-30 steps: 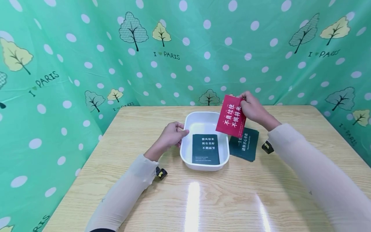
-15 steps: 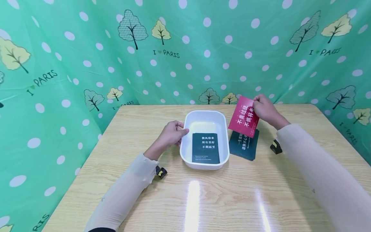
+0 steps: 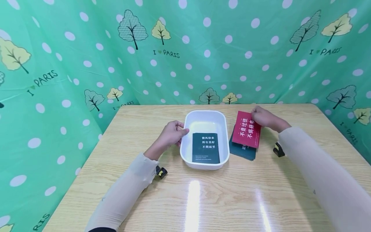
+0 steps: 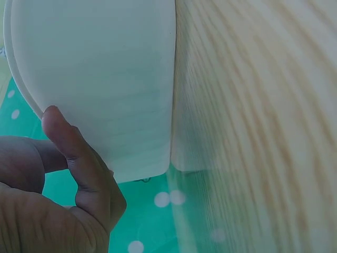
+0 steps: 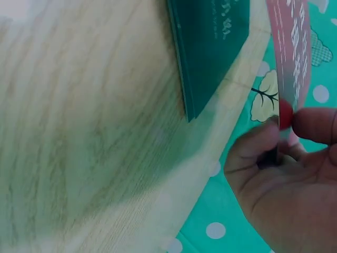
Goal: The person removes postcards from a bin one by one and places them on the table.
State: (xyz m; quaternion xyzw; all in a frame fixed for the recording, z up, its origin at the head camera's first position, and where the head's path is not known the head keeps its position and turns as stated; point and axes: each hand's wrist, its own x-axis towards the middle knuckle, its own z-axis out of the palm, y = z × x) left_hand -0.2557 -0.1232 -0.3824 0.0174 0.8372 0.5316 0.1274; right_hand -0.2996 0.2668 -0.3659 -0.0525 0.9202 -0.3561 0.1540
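Between thumb and fingers, my right hand [image 3: 268,118] pinches a red card [image 3: 246,130] with white lettering by its upper right edge. The card overlaps a small stack of dark green cards [image 3: 242,152] on the table, right of the white tray. A gap shows between the red card [image 5: 290,47] and the green cards [image 5: 216,47] in the right wrist view. My left hand [image 3: 173,133] grips the left rim of the white plastic tray [image 3: 203,125], thumb [image 4: 58,129] on the rim. Flat inside the tray lies another dark green card [image 3: 205,153].
The pale wooden table [image 3: 145,199] reaches back to a green polka-dot curtain [image 3: 179,80] printed with trees. Black wrist-worn devices show under the left cuff [image 3: 161,172] and the right cuff [image 3: 279,149].
My right hand has moved the red card right, away from above the tray, then down over the green stack. My left hand and the tray have stayed in place.
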